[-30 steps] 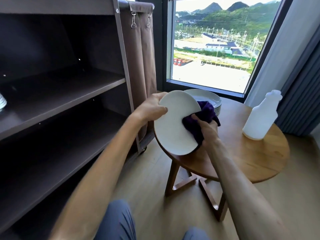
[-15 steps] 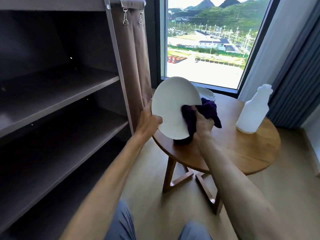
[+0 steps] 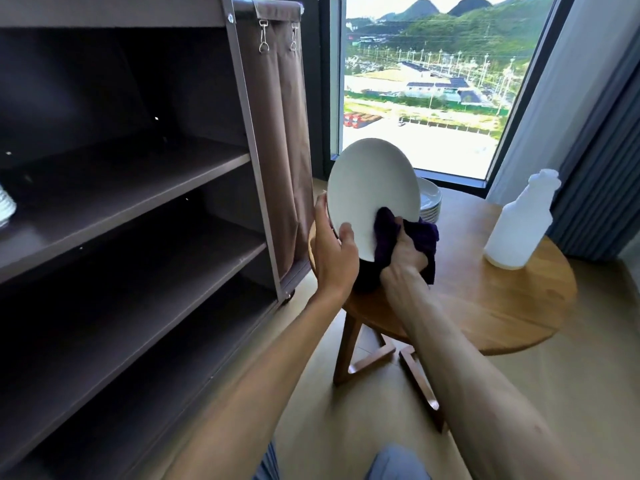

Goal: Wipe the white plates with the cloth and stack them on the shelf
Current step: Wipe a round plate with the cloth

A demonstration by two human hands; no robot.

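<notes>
white plate (image 3: 372, 195) held nearly upright above the left edge of the round wooden desk (image 3: 491, 306). left hand (image 3: 334, 252) grips its lower left rim, thumb on the near face. right hand (image 3: 405, 251) clutches the purple cloth (image 3: 420, 239) against the plate's lower right edge. stack of plates (image 3: 431, 206) on the desk just behind, partly hidden. white spray bottle (image 3: 519, 223) stands far right. dark shelf (image 3: 138, 188) at left; something white at its far left edge, possibly plates.

Shelf (image 3: 145, 188) lies open leftward; plate stack (image 3: 430, 202) apparently crowds the table's (image 3: 502, 306) rear.
</notes>
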